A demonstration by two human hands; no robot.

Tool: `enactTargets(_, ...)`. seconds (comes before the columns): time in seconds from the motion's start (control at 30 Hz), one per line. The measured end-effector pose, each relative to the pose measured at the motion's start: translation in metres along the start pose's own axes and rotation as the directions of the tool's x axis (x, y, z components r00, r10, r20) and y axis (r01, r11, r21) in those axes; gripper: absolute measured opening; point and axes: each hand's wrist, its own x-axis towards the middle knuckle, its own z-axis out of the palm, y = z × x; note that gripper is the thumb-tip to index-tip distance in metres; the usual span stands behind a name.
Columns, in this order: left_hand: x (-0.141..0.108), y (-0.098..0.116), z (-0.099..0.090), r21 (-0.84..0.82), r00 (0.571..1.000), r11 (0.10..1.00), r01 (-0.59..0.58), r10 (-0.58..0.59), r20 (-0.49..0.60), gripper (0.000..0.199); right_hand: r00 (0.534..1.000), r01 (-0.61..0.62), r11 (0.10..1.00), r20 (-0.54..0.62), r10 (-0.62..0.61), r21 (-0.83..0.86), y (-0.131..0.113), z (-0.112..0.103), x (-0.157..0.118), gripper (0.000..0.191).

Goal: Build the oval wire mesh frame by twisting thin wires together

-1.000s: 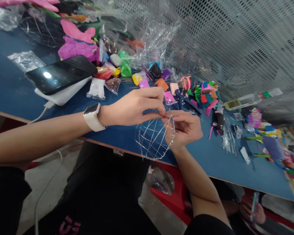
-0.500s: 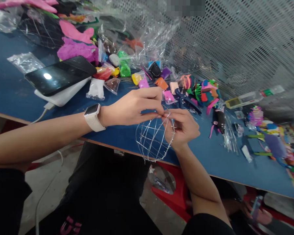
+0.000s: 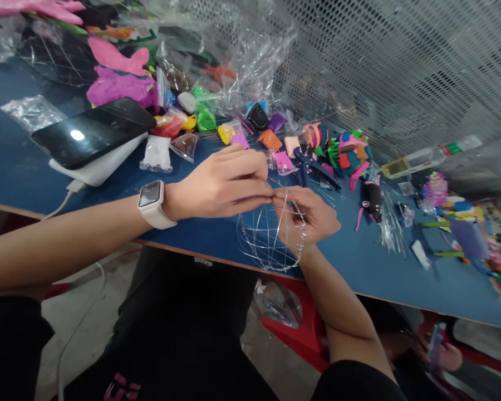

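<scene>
A round openwork frame of thin silvery wire [image 3: 271,245] hangs over the table's front edge, its rim wound with twisted wire. My left hand [image 3: 229,184], with a watch [image 3: 151,193] on its wrist, pinches wire at the top of the frame, fingers closed. My right hand [image 3: 307,217] is closed on the frame's upper right rim, fingertips meeting those of my left hand. Behind the hands lie dark blue pliers [image 3: 313,166] and a small bag of pink clay [image 3: 284,162].
A black phone [image 3: 96,131] rests on a white block at the left. Clay bags, a clay figure [image 3: 350,153], loose wires [image 3: 390,225] and a bottle [image 3: 421,160] line the back and right. A person's hand [image 3: 448,356] shows at lower right.
The wire frame has turned and shifted slightly right. My left hand has rolled a little, its fingers more curled at the wire. The whole view has shifted slightly.
</scene>
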Motion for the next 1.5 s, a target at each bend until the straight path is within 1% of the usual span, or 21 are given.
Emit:
enactTargets(0.1, -0.002, 0.001, 0.003, 0.013, 0.998, 1.000, -0.003, 0.004, -0.055, 0.005, 1.000, 0.012, 1.000, -0.010, -0.011, 0.027, 0.002, 0.001, -0.001, 0.018)
enactTargets(0.17, -0.002, 0.003, 0.005, 0.013, 0.997, 1.000, 0.001, 0.000, -0.074, 0.005, 0.999, 0.030, 0.999, -0.015, -0.029, 0.036, 0.003, 0.002, -0.002, 0.019)
enactTargets(0.3, 0.000, 0.009, 0.006, -0.041, 0.997, 0.998, 0.052, -0.054, -0.063, 0.009, 0.996, 0.081, 0.996, -0.027, -0.080, 0.046, 0.006, 0.002, 0.000, 0.017)
enactTargets(0.43, 0.002, 0.014, 0.005, -0.119, 0.991, 0.987, 0.111, -0.118, -0.057, 0.008, 0.996, 0.083, 0.996, -0.031, -0.083, 0.012, 0.008, 0.000, 0.004, 0.011)
enactTargets(0.53, 0.002, 0.013, 0.004, -0.166, 0.988, 0.976, 0.141, -0.150, -0.041, 0.006, 0.997, 0.081, 0.996, -0.015, -0.081, 0.031, 0.008, -0.001, 0.007, 0.014)
enactTargets(0.63, 0.002, 0.011, 0.004, -0.196, 0.985, 0.966, 0.168, -0.174, -0.013, 0.007, 0.999, 0.042, 0.996, 0.005, -0.042, 0.077, 0.007, -0.001, 0.008, 0.015)
enactTargets(0.73, 0.002, 0.010, 0.004, -0.213, 0.979, 0.956, 0.202, -0.201, 0.028, 0.007, 1.000, -0.018, 0.996, 0.019, 0.016, 0.088, 0.006, -0.002, 0.008, 0.013)
enactTargets(0.8, 0.002, 0.010, 0.004, -0.220, 0.980, 0.955, 0.198, -0.194, 0.039, 0.006, 0.999, -0.045, 0.993, 0.032, 0.042, 0.105, 0.005, -0.002, 0.007, 0.011)
enactTargets(0.97, 0.001, 0.009, 0.006, -0.222, 0.987, 0.962, 0.161, -0.159, 0.030, 0.005, 0.997, -0.059, 0.982, 0.057, 0.050, 0.178, 0.005, -0.004, 0.010, 0.011)
enactTargets(1.03, 0.001, 0.009, 0.007, -0.218, 0.989, 0.965, 0.145, -0.142, 0.028, 0.006, 0.995, -0.070, 0.982, 0.086, 0.056, 0.175, 0.004, -0.005, 0.012, 0.011)
enactTargets(1.13, 0.000, 0.010, 0.008, -0.207, 0.988, 0.966, 0.153, -0.148, 0.040, 0.008, 0.992, -0.082, 0.990, 0.107, 0.069, 0.117, 0.003, -0.005, 0.014, 0.010)
enactTargets(1.23, 0.001, 0.012, 0.007, -0.204, 0.983, 0.962, 0.179, -0.168, 0.074, 0.008, 0.995, -0.072, 0.995, 0.078, 0.067, 0.072, 0.002, -0.004, 0.014, 0.013)
enactTargets(1.3, 0.002, 0.014, 0.007, -0.205, 0.981, 0.961, 0.187, -0.172, 0.088, 0.008, 0.996, -0.073, 0.995, 0.064, 0.069, 0.073, 0.002, -0.003, 0.012, 0.016)
enactTargets(1.43, 0.003, 0.015, 0.008, -0.211, 0.984, 0.962, 0.174, -0.164, 0.064, 0.007, 0.992, -0.121, 0.987, 0.046, 0.117, 0.102, 0.000, 0.003, 0.008, 0.018)
enactTargets(1.5, 0.003, 0.015, 0.009, -0.202, 0.985, 0.965, 0.169, -0.162, 0.049, 0.007, 0.989, -0.146, 0.981, 0.015, 0.146, 0.131, -0.001, 0.006, 0.005, 0.016)
